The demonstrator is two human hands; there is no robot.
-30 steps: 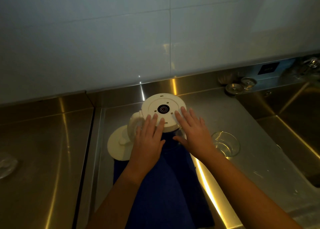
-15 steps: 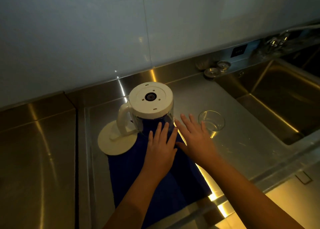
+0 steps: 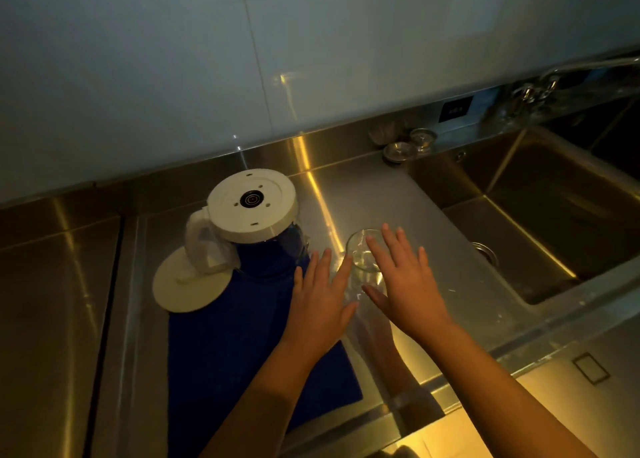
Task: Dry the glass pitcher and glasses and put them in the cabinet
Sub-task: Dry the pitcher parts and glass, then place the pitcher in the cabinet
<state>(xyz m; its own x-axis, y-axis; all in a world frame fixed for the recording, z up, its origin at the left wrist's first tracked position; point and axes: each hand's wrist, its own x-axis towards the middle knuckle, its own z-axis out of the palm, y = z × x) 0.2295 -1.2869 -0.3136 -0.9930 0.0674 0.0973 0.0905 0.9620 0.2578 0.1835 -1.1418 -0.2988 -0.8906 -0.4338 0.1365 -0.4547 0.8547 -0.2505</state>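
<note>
The glass pitcher (image 3: 252, 215) stands upside down on a dark blue towel (image 3: 242, 336), its white base up and its white handle to the left. Its round white lid (image 3: 188, 289) lies flat at the towel's left corner. A clear drinking glass (image 3: 363, 249) stands on the steel counter just right of the towel. My left hand (image 3: 320, 300) hovers with straight fingers over the towel's right edge, fingertips near the glass. My right hand (image 3: 403, 275) is spread flat over the glass and covers its near side. Neither hand holds anything.
A deep steel sink (image 3: 540, 215) lies to the right, with a faucet (image 3: 554, 76) above its back rim. Two metal strainer plugs (image 3: 408, 145) and a small glass sit at the back by the tiled wall. The counter's front edge (image 3: 433, 405) is near my forearms.
Both hands have left the pitcher's base and moved right, toward the drinking glass. My right hand now sits over the glass. The view has swung right, showing more of the sink.
</note>
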